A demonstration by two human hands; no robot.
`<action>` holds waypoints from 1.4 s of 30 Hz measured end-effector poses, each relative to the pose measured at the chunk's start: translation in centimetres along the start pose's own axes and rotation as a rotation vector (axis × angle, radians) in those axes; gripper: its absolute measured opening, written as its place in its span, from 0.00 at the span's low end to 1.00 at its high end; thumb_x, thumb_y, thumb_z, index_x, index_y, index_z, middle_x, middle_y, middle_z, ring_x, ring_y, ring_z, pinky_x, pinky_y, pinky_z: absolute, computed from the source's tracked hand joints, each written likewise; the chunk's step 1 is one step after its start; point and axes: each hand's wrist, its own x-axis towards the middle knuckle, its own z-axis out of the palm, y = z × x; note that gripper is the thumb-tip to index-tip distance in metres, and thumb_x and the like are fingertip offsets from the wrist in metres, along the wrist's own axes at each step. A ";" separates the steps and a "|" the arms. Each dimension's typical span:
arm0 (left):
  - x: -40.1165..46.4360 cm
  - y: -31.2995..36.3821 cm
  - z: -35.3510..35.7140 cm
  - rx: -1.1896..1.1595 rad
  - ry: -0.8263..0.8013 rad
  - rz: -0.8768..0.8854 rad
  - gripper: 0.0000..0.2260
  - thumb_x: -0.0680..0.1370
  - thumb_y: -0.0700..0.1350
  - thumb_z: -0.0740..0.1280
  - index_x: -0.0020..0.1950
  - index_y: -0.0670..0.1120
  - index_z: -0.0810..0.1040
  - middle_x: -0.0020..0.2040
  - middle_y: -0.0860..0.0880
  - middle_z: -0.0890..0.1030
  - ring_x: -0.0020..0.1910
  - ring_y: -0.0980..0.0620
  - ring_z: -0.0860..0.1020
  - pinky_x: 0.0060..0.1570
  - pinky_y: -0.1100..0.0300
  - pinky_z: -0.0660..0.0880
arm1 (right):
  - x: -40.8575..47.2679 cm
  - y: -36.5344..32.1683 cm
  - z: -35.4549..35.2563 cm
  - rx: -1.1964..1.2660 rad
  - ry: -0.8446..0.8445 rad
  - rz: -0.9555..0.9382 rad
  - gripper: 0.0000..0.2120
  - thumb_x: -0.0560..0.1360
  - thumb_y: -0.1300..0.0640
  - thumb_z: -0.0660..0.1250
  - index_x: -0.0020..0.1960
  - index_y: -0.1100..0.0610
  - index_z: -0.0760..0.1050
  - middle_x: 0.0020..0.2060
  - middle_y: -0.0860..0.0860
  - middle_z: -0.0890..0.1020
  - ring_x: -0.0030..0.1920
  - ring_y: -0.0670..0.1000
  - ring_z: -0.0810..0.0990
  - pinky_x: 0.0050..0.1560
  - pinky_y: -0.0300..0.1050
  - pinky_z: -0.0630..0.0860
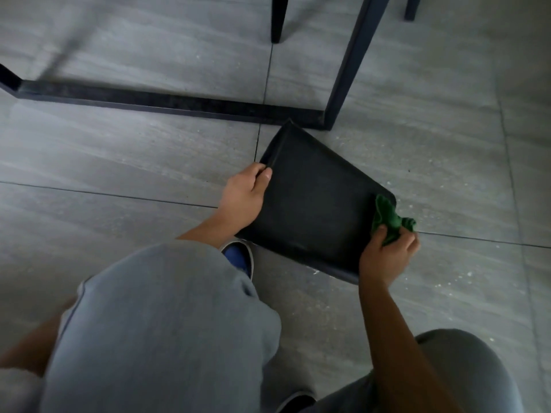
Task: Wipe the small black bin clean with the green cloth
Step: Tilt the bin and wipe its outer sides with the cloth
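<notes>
— Lying on its side on the grey tiled floor, that small black bin, isn't it?

— Yes. One broad flat wall faces up. Its long axis runs on a slant, from the far corner by the black metal frame down toward the person's right side. The far corner sits just beside the frame's corner; whether they touch I cannot tell.

— Anything inside it?

— I can't see in from here. Which end is the mouth I couldn't say for certain either; there is a raised lip along the far-left edge.

— And the hands?

— The left hand grips that lip, fingers curled over the edge and thumb lying on the upper wall. The right hand is at the near-right corner, fingers closed round the green cloth, which is bunched and pressed against the bin's edge, with a tuft sticking out to the right.

— Where's the person?

— Crouched over it, grey trousers in the foreground, a blue-and-white shoe just under the bin's near-left edge. Pale specks lie scattered on the tiles to the right. Two dark furniture legs stand farther back.
</notes>
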 end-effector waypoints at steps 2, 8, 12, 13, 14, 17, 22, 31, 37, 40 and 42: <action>0.0 -0.2 0.1 0.023 0.001 0.003 0.13 0.85 0.49 0.58 0.55 0.42 0.77 0.39 0.50 0.77 0.35 0.58 0.74 0.36 0.63 0.68 | 0.4 -0.6 -0.8 0.031 0.028 0.075 0.19 0.83 0.51 0.64 0.65 0.64 0.72 0.68 0.62 0.73 0.64 0.64 0.77 0.62 0.63 0.77; -0.1 0.2 0.0 0.037 0.014 -0.003 0.13 0.86 0.49 0.58 0.56 0.42 0.77 0.40 0.50 0.77 0.35 0.58 0.74 0.35 0.66 0.68 | -1.5 -6.8 -3.0 0.300 0.049 -0.056 0.19 0.76 0.47 0.64 0.60 0.57 0.80 0.50 0.49 0.82 0.50 0.47 0.80 0.51 0.42 0.78; 0.0 0.4 0.1 0.009 0.016 -0.003 0.12 0.85 0.48 0.58 0.54 0.42 0.78 0.34 0.53 0.74 0.33 0.57 0.73 0.34 0.61 0.66 | -6.1 -8.7 -0.1 0.168 -0.225 -0.381 0.18 0.74 0.48 0.70 0.61 0.55 0.80 0.67 0.53 0.76 0.66 0.50 0.75 0.63 0.36 0.73; 0.0 0.4 0.0 0.010 0.021 -0.009 0.12 0.85 0.48 0.59 0.54 0.42 0.78 0.34 0.52 0.75 0.33 0.55 0.74 0.34 0.62 0.66 | -6.8 -7.9 0.5 0.109 -0.255 -0.453 0.17 0.73 0.50 0.72 0.60 0.53 0.80 0.70 0.54 0.73 0.69 0.52 0.73 0.66 0.40 0.72; 0.0 0.2 -0.2 0.012 0.024 -0.017 0.12 0.85 0.48 0.59 0.54 0.42 0.78 0.36 0.50 0.76 0.34 0.53 0.75 0.34 0.62 0.67 | -7.2 -6.7 0.8 0.058 -0.265 -0.494 0.16 0.73 0.51 0.72 0.60 0.53 0.80 0.72 0.54 0.71 0.70 0.54 0.72 0.67 0.46 0.73; -0.1 -0.3 -0.4 0.010 0.028 -0.041 0.13 0.85 0.48 0.59 0.56 0.42 0.78 0.41 0.48 0.79 0.39 0.51 0.77 0.40 0.58 0.71 | -6.4 -2.5 -0.5 -0.026 -0.150 -0.383 0.15 0.72 0.52 0.70 0.58 0.53 0.78 0.71 0.57 0.70 0.70 0.60 0.73 0.65 0.60 0.77; -0.2 0.2 -0.4 -0.060 -0.053 -0.032 0.12 0.84 0.49 0.61 0.59 0.43 0.78 0.44 0.48 0.81 0.43 0.50 0.80 0.43 0.56 0.75 | -2.1 -2.1 -3.1 -0.007 -0.008 0.105 0.14 0.74 0.60 0.72 0.58 0.54 0.76 0.68 0.55 0.72 0.63 0.58 0.77 0.62 0.56 0.78; -0.9 1.0 -2.8 -0.454 -0.185 -0.035 0.33 0.80 0.46 0.70 0.80 0.60 0.56 0.31 0.57 0.79 0.35 0.61 0.79 0.46 0.65 0.76 | -1.4 -7.4 -2.7 0.484 -0.130 0.113 0.12 0.72 0.55 0.66 0.53 0.44 0.78 0.52 0.48 0.82 0.52 0.47 0.81 0.52 0.43 0.79; -3.6 -0.9 -3.0 -0.282 -0.394 0.173 0.36 0.79 0.43 0.70 0.80 0.64 0.56 0.75 0.66 0.66 0.73 0.64 0.67 0.72 0.62 0.67 | -1.5 -5.4 -2.1 0.452 -0.109 0.188 0.15 0.74 0.51 0.62 0.59 0.51 0.77 0.50 0.53 0.83 0.48 0.49 0.81 0.46 0.44 0.76; -3.7 -1.4 -2.7 -0.178 -0.414 0.209 0.26 0.82 0.44 0.67 0.78 0.58 0.65 0.74 0.66 0.68 0.75 0.66 0.64 0.75 0.64 0.61 | -2.0 -5.2 -2.1 0.312 -0.122 0.068 0.14 0.76 0.54 0.64 0.62 0.50 0.77 0.51 0.47 0.81 0.50 0.45 0.80 0.51 0.43 0.76; -4.0 -1.6 -2.3 -0.163 -0.405 0.216 0.21 0.82 0.44 0.66 0.75 0.54 0.71 0.72 0.62 0.73 0.73 0.65 0.68 0.74 0.64 0.64 | -2.2 -5.0 -2.1 0.242 -0.134 0.006 0.17 0.74 0.51 0.64 0.62 0.46 0.77 0.56 0.47 0.81 0.57 0.50 0.80 0.58 0.49 0.78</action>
